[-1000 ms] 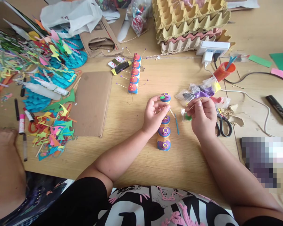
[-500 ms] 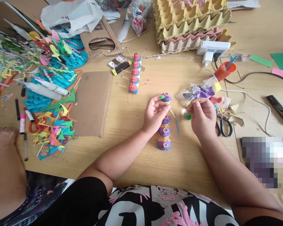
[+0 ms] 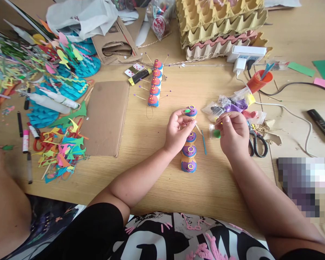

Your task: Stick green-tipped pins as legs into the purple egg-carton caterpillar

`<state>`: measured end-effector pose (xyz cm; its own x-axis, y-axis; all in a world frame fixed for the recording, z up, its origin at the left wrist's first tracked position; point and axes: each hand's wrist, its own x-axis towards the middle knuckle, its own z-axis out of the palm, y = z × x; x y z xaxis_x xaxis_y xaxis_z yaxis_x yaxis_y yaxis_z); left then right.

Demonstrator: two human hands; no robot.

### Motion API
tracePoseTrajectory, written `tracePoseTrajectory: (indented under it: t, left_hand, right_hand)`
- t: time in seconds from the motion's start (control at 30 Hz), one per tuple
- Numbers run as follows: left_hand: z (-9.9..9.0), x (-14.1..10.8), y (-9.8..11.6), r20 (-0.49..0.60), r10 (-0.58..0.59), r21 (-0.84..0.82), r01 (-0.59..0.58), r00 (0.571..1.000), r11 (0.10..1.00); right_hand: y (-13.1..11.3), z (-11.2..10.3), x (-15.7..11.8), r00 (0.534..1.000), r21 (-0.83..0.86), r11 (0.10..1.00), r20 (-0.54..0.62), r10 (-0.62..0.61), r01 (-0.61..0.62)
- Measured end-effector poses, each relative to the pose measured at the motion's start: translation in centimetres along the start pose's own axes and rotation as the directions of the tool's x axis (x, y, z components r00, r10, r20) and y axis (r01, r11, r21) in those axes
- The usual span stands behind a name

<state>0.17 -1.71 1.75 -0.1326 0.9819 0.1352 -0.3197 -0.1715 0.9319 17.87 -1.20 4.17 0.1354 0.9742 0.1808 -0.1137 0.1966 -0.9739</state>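
My left hand is closed in a pinch on several toothpicks. A small green clay blob shows at its fingertips. Between thumb and finger of my right hand is another thin toothpick, partly hidden. Under my left hand stands a row of egg-carton cups, painted purple and blue with yellow rings; the hand covers part of it. A blue modelling tool lies beside the row. Near my right fingers is a lump of green clay with clear wrap.
Farther back stands a red-and-blue egg-carton caterpillar with stick legs. Scissors and clay packets lie on the right, an orange cup behind. Cardboard and paper scraps are left. A co-worker's arm enters lower left.
My hands hold nearly the same pose. The co-worker's hand at the left edge has shifted, and a green-tipped stick now shows in it. The view has moved very slightly.
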Motion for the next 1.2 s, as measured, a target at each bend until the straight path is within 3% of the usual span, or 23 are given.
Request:
tracePoseTrajectory:
  t: [1.2]
  left_hand:
    - [-0.34,0.15,-0.68,0.024,0.041,0.028,-0.041,0.999,0.999]
  right_hand:
    - [0.27,-0.28,0.21,1.000,-0.034,0.999,0.006,0.005,-0.005]
